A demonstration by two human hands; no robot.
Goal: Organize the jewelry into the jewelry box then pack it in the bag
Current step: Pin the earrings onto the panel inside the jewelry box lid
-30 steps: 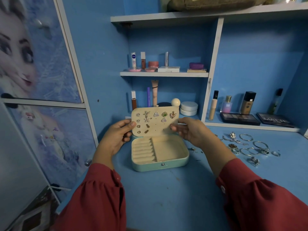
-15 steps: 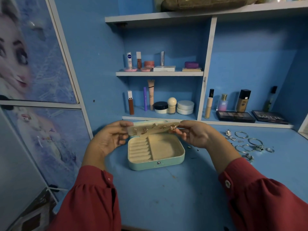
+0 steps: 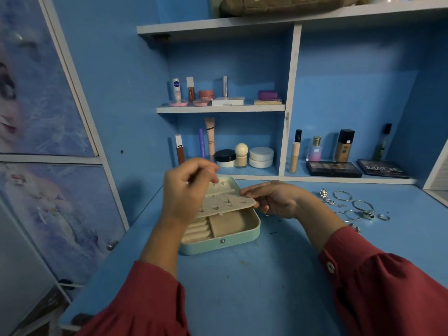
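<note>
Left hand raised above back-left of open mint-green jewelry box, fingers curled, blurred; whether it pinches anything, cannot tell. Box sits on blue table. Beige earring panel folded down over box, stud posts pointing up. Right hand pinches panel's right edge. Silver rings and bangles lie on table, well right of box.
</note>
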